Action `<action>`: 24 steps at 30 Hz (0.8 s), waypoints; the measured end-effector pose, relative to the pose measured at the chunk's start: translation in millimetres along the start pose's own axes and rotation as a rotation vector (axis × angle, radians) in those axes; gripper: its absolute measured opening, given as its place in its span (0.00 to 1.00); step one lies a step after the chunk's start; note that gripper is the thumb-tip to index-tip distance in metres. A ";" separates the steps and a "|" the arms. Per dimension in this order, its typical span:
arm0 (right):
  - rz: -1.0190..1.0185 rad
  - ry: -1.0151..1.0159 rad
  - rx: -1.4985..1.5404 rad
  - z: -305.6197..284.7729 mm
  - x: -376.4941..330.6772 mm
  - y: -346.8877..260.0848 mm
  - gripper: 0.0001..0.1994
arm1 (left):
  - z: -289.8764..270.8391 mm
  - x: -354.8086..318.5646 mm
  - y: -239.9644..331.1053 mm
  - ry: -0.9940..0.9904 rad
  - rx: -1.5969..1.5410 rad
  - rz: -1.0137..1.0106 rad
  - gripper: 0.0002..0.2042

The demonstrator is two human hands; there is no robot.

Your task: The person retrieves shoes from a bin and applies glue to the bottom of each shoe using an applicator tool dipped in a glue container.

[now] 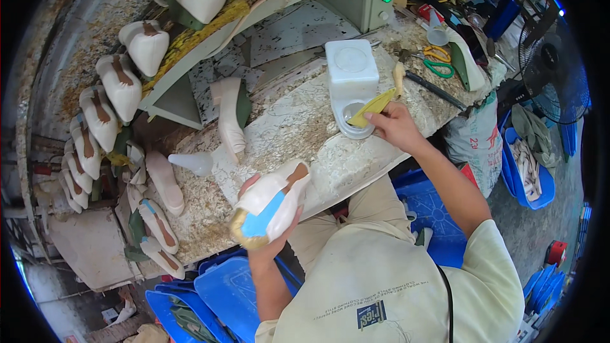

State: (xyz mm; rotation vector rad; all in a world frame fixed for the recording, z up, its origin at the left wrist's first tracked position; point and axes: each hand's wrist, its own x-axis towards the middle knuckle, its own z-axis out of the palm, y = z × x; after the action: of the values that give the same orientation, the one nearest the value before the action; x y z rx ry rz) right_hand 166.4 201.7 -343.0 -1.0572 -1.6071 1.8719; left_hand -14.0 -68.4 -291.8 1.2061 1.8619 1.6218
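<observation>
My left hand (274, 245) is wrapped round a white shoe upper on a last (294, 194), its underside turned up. A brown strip and a blue patch show on that underside, and the yellowish last is bare at the near end. Pinched in my right hand (395, 128) is a flat yellow-green piece (380, 101), perhaps a scraper or applicator. Its lower end is at the round cup of a white plastic dispenser (352, 73), where I cannot tell if it touches what is inside.
A pale shoe (230, 114) and a white cone-shaped bottle (194, 163) lie on the stained bench. Scissors (438, 65) and a dark-handled hammer (432, 91) are at the right. Lasted shoes (119, 86) line the rack left of a metal box with lights (375, 0). Blue bins (438, 213) stand below.
</observation>
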 end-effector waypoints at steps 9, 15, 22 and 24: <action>-0.192 -0.289 0.269 105.7 -118.6 -107.0 0.08 | 3.9 9.3 14.3 -0.026 -0.102 -0.053 0.38; -0.599 -0.344 0.100 140.7 -125.5 -101.4 0.04 | -0.3 -2.5 18.7 -0.033 -0.173 -0.032 0.36; -0.816 -0.344 -0.117 153.6 -129.9 -100.0 0.05 | -14.4 -18.0 18.9 -0.206 -0.216 -0.140 0.28; -0.812 -0.358 -0.168 153.4 -131.2 -100.8 0.06 | -17.4 -20.4 23.7 -0.274 -0.259 -0.210 0.21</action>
State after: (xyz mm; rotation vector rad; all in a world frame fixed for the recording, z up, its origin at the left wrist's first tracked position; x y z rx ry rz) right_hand 111.0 29.6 -208.0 -0.0450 -2.0040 1.4095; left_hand -7.8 -96.2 -270.0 1.0251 1.5027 1.4490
